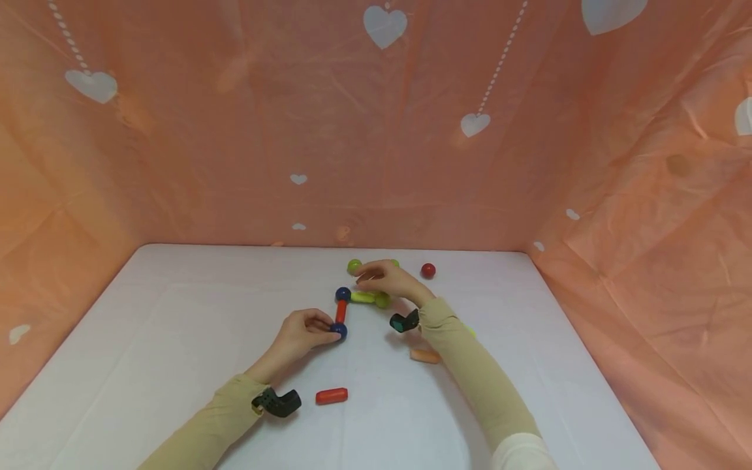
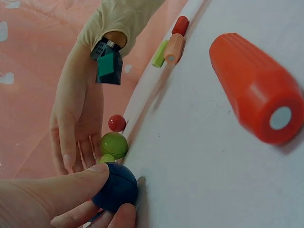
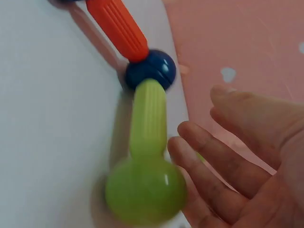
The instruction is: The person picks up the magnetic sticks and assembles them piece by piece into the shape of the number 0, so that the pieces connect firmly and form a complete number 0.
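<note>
My left hand (image 1: 302, 331) pinches a blue ball (image 2: 116, 187) between thumb and fingers. From that ball a red ridged rod (image 1: 341, 312) runs to a second blue ball (image 3: 152, 71). A light green rod (image 3: 148, 118) joins this second ball at an angle and ends in a green ball (image 3: 145, 192). My right hand (image 1: 389, 279) is over the green rod and ball, with its fingers loosely bent and nothing in them. In the right wrist view, its fingertips are right beside the green ball and rod.
A loose red rod (image 1: 331, 396) with a pale end disc lies nearest the front. An orange rod (image 1: 424, 356) lies by the right sleeve, a green rod (image 2: 160, 53) beside it. At the back are a green ball (image 1: 354, 266), another partly hidden, and a red ball (image 1: 428, 270).
</note>
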The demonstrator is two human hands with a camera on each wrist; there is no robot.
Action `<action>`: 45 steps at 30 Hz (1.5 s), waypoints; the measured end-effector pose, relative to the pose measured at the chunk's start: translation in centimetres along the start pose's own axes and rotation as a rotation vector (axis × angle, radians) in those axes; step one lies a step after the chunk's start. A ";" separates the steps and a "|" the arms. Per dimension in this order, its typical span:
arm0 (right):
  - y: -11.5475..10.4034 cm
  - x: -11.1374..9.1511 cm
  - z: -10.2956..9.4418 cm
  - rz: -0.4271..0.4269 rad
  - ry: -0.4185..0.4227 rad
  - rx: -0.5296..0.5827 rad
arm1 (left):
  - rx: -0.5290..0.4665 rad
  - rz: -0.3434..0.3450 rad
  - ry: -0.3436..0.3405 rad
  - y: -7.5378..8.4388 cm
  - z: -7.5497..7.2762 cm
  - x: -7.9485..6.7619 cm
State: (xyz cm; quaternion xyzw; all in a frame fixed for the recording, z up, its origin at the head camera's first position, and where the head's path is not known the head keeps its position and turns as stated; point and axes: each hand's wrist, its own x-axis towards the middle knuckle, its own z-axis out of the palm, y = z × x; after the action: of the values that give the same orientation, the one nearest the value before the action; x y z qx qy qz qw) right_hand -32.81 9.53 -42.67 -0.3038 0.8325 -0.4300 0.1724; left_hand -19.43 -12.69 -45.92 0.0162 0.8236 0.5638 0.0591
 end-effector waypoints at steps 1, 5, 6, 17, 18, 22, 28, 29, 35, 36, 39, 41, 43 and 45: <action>0.2 -0.3 -0.3 -0.001 0.009 0.005 | 0.000 -0.004 -0.002 0.0 0.0 0.0; 1.1 -1.6 -1.3 -0.014 0.042 -0.003 | 0.011 -0.016 -0.001 0.0 0.1 0.2; 1.3 -1.9 -1.4 -0.006 0.046 -0.005 | 0.014 -0.020 0.001 0.0 0.1 0.2; 2.6 -4.0 -1.2 -0.010 0.073 -0.073 | 0.049 -0.043 0.022 0.2 0.3 0.6; 2.6 -4.1 -1.2 -0.011 0.087 -0.078 | 0.051 -0.042 0.021 0.3 0.3 0.6; 2.0 -4.3 -1.0 -0.023 0.114 -0.070 | 0.054 -0.037 0.011 0.7 0.3 0.6; 2.5 -3.8 -0.9 0.000 0.145 -0.037 | 0.064 -0.029 -0.015 0.7 0.1 1.0; 2.5 -3.8 -0.9 0.005 0.150 -0.032 | 0.064 -0.030 -0.023 0.7 0.1 1.1; 2.5 -3.9 -0.9 0.009 0.172 0.011 | 0.070 0.004 -0.061 0.7 -0.3 1.5; 2.6 -3.9 -0.8 0.010 0.174 0.018 | 0.069 0.007 -0.062 0.7 -0.3 1.5; 2.7 -3.9 -0.8 0.016 0.178 0.035 | 0.073 0.014 -0.059 0.6 -0.4 1.7; 2.8 -3.9 -0.7 0.018 0.182 0.038 | 0.076 0.021 -0.056 0.5 -0.4 1.8; 2.9 -3.9 -0.7 0.023 0.189 0.039 | 0.081 0.032 -0.053 0.4 -0.5 2.0; 2.9 -3.9 -0.6 0.027 0.194 0.045 | 0.079 0.048 -0.052 0.3 -0.7 2.0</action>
State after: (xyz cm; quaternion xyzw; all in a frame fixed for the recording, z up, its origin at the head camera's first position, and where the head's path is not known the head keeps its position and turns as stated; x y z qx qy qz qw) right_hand -31.24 13.71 -44.62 -0.2456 0.8394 -0.4736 0.1037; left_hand -21.48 -13.04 -45.55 0.0529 0.8428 0.5315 0.0664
